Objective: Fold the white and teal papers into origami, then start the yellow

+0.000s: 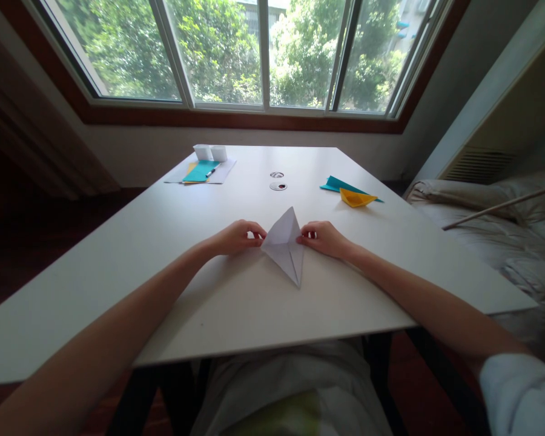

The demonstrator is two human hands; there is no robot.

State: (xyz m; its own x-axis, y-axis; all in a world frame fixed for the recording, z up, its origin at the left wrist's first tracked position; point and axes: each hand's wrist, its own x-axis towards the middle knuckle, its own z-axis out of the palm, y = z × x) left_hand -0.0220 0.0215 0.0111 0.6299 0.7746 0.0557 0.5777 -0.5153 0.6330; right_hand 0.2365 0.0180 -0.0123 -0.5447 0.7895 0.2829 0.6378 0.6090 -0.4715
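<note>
Left hand [237,237]: thumb and fingers pinching the left corner of the paper [281,238]. Right hand [326,238]: same kind of pinch, on the paper's right edge. Paper is white, folded, creased, one point aimed far, one near; sits between the hands, near-middle of the tabletop [236,315]. Can't tell if it's fully resting on the surface.

Just far of it: two round discs [278,186], one beyond the other. Right and far: yellow boat [358,198], with teal plane [340,183] just behind; can't tell if they touch.

Far left: white sheets [226,172] at the bottom, yellow sheet [191,166] over them, teal sheet [200,171] on top, pen [212,171] across its right edge. Two white boxes [202,152] side by side at the far end of that pile.

Beyond the far edge: window [213,54], trees outside. Right of the tabletop: couch [440,189], thin stick [504,209] slanting over it.
</note>
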